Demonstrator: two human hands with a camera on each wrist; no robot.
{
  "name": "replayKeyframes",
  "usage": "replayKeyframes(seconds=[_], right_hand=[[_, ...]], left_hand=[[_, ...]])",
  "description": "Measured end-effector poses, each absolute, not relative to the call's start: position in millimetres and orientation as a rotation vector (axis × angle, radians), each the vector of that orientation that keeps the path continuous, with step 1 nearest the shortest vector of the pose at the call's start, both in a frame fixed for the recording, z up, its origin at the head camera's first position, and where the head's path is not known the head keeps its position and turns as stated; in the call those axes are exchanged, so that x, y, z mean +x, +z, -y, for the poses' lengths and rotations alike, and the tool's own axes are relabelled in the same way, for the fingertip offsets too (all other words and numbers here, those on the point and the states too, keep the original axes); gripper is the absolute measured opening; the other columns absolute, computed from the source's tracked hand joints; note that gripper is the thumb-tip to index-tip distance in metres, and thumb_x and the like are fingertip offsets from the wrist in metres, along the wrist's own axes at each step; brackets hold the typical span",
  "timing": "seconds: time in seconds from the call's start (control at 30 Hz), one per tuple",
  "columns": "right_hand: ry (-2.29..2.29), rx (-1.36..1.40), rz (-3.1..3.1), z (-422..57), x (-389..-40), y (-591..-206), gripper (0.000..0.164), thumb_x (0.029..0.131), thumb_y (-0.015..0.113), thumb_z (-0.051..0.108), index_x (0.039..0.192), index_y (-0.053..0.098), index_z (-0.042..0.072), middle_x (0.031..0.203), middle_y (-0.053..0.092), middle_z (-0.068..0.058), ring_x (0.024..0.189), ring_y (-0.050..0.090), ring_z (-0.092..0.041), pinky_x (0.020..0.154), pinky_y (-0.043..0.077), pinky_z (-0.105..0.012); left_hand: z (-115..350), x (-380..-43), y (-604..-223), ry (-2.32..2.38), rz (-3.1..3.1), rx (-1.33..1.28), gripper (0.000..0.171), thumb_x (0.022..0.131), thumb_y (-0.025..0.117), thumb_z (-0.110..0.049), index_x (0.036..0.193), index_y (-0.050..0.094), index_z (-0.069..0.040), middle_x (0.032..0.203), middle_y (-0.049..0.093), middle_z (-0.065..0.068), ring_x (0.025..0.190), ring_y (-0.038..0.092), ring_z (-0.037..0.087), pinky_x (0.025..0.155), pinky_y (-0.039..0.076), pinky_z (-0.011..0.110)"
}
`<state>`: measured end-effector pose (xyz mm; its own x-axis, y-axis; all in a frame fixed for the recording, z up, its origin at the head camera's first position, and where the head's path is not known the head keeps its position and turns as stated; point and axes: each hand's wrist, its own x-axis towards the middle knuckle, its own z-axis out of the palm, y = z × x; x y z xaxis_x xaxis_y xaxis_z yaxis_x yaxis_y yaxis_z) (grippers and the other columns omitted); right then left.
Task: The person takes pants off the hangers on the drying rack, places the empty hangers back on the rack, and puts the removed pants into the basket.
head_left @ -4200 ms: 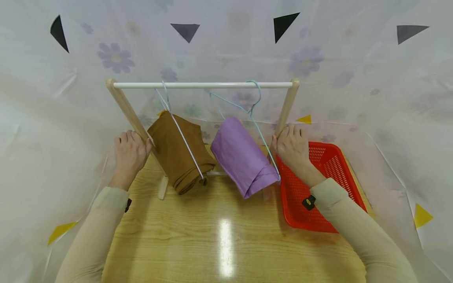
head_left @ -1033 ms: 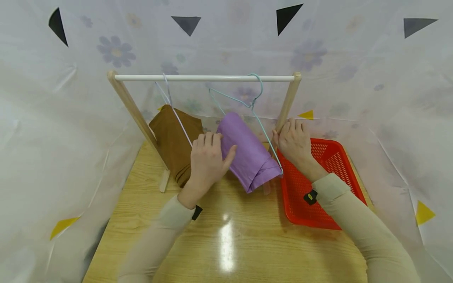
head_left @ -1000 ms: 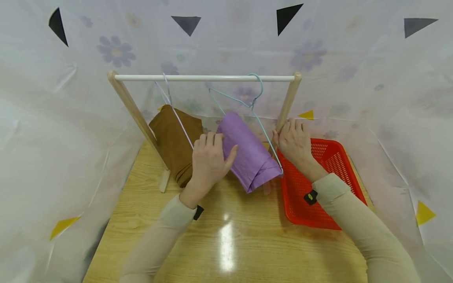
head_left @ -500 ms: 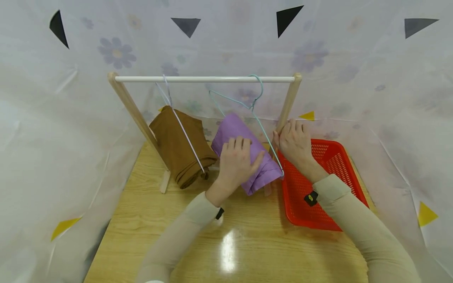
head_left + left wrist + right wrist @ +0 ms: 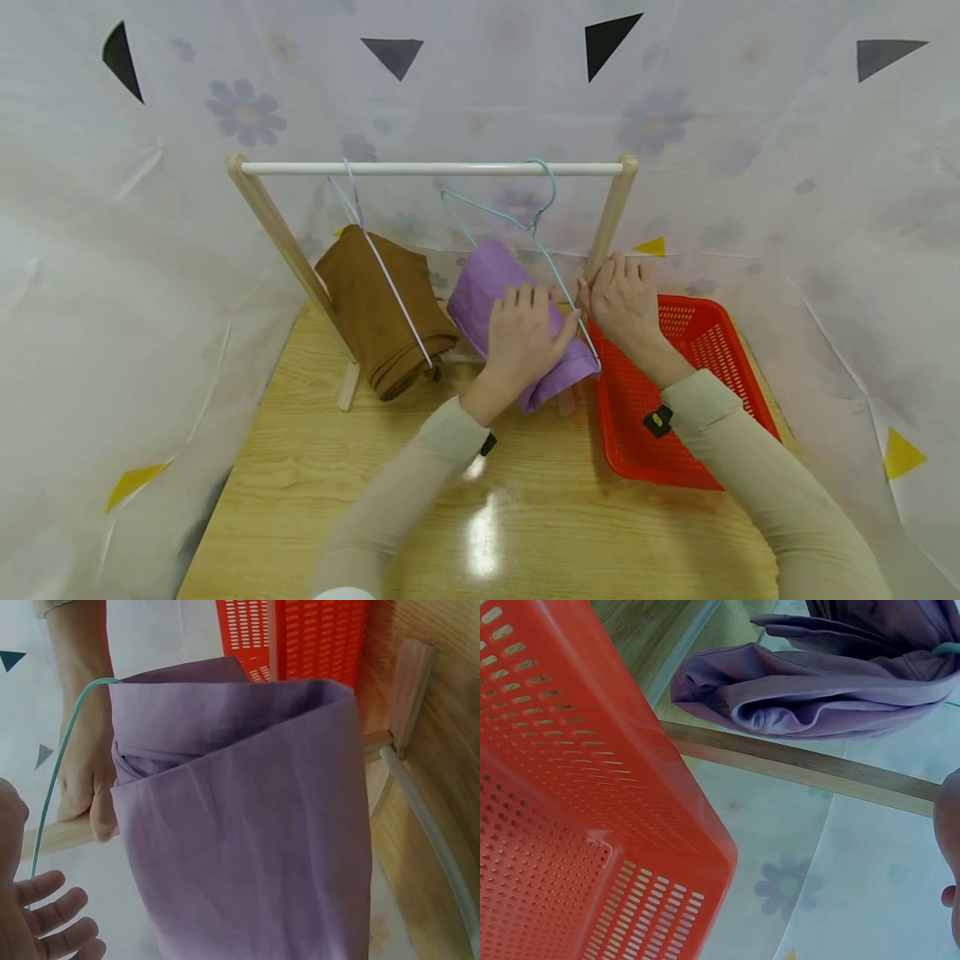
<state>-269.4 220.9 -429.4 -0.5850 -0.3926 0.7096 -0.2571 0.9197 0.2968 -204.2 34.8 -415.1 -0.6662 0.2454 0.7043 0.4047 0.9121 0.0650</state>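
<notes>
A small garment rack has a white rail between two wooden posts. On the right, a folded purple garment hangs from a mint-green hanger. My left hand is in front of that garment; in the left wrist view its fingers are loosely bent, apart from the cloth and near the hanger wire. My right hand grips the rack's right post, fingers wrapped round the wood. To the left, a folded brown garment hangs on a lilac hanger.
A red perforated basket stands on the wooden table, right of the rack and under my right forearm. Behind the rack is a white flowered sheet. A foot of the rack rests on the table at the left.
My left hand has left the left post and moved right, past the brown garment, to the purple one. My right hand stays on the right post. Both garments remain hanging.
</notes>
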Motion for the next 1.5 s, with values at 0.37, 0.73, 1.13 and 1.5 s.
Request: replayKeyframes(seconds=[0.37,0.73,1.13,1.5], right_hand=[[-0.188,0.462,2.238,-222,-270,-430,0.044,0.096,0.042,0.037,0.080,0.050,-0.003,0.070,0.044,-0.014,0.061,0.045,-0.033,0.060,0.034,-0.041],[-0.185,0.474,2.242,-221,-270,-431,0.043,0.096,0.045,0.035,0.079,0.049,-0.004,0.070,0.043,-0.014,0.062,0.046,-0.034,0.062,0.036,-0.043],[-0.168,0.468,2.234,-221,-270,-430,0.047,0.098,0.039,0.037,0.079,0.049,-0.004,0.069,0.041,-0.012,0.060,0.045,-0.033,0.061,0.036,-0.042],[-0.191,0.453,2.247,-221,-271,-430,0.052,0.100,0.033,0.039,0.076,0.048,-0.004,0.070,0.043,-0.015,0.063,0.046,-0.034,0.060,0.035,-0.043]], left_hand=[[-54,-211,-415,-0.260,2.374,-0.380,0.051,0.092,0.041,-0.063,0.087,0.056,-0.015,0.082,0.060,-0.001,0.068,0.055,0.018,0.056,0.042,0.028],[-54,-212,-420,-0.237,2.383,-0.368,0.037,0.091,0.047,-0.049,0.079,0.052,-0.014,0.076,0.058,0.000,0.064,0.053,0.017,0.052,0.042,0.027],[-47,-200,-418,-0.248,2.391,-0.381,0.026,0.085,0.053,-0.039,0.080,0.051,-0.014,0.077,0.058,0.000,0.064,0.051,0.016,0.053,0.041,0.026],[-31,-183,-415,-0.307,2.407,-0.385,0.024,0.091,0.046,-0.033,0.081,0.052,-0.012,0.072,0.054,0.001,0.066,0.052,0.018,0.056,0.045,0.029]])
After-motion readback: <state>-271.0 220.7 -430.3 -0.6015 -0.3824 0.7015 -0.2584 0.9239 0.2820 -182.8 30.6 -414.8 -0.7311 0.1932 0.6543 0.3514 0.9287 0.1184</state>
